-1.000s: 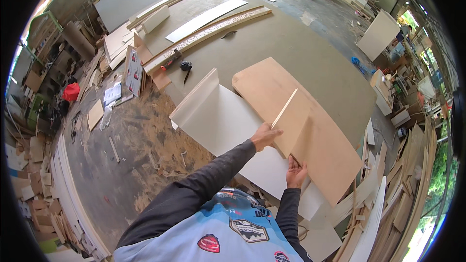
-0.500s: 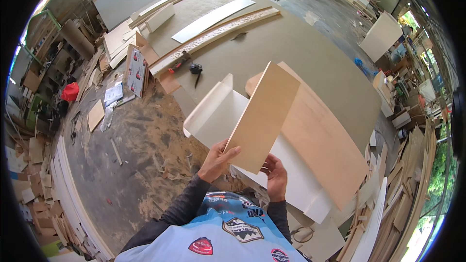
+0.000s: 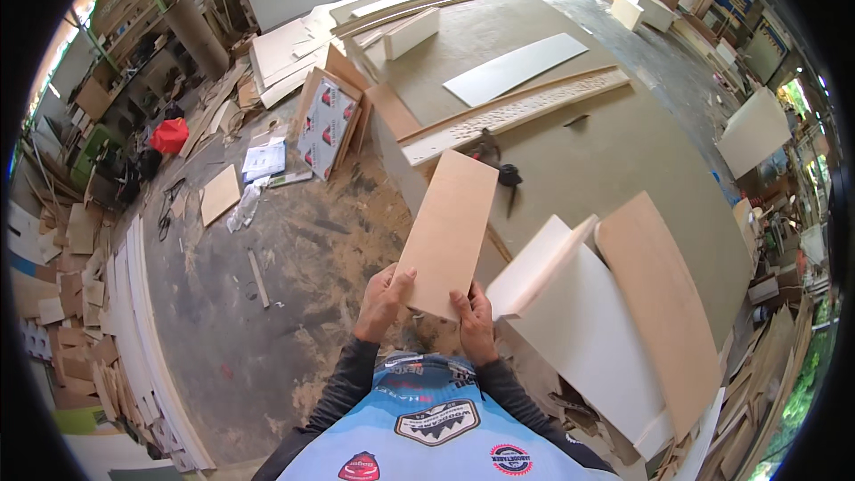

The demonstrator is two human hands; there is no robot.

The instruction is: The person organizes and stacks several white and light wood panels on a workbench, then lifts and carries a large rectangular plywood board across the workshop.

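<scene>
A flat rectangular plywood board is held out in front of me by its near end. My left hand grips its left edge, thumb on the upper face. On the near right corner my right hand pinches the board, with its thumb on top. The fingers under the board are partly hidden. To the right, on the worktable, lies a white panel piece with an upright edge. A longer plywood board with a rounded corner rests along its far side.
On the worktable lie a long perforated strip, a white panel and a black tape measure. Boards lean by the table's left end, near a grey-faced panel. Sawdust and scraps cover the floor. Offcuts pile up at both sides.
The plywood board has swung left, off the white panel piece, and points more straight ahead. My right hand has closed on its near corner. The view has turned left.
</scene>
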